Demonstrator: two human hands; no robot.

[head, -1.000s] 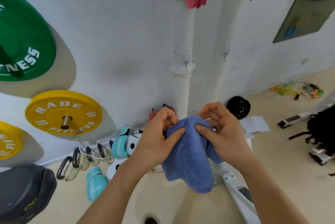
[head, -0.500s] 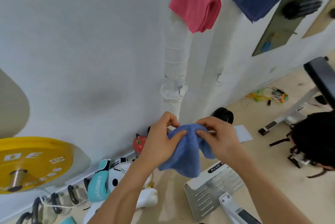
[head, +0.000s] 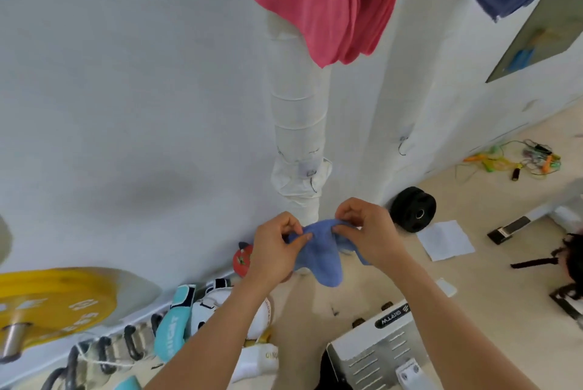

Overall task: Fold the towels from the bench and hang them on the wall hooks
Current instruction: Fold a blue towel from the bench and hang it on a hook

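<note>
Worn on the head, looking forward and down along both forearms. Close to the hands (head: pixel 325 241), facing the wall (head: pixel 126 74) and floor (head: pixel 473 295). Single wide-angle view.

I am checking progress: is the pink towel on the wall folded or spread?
Folded. The pink towel hangs doubled, its layered edges showing at the right side.

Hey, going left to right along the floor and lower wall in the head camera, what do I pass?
Yellow weight plate → teal boxing glove → left hand → light blue towel → right hand → black weight plate → white paper → tangled jump ropes.
</note>
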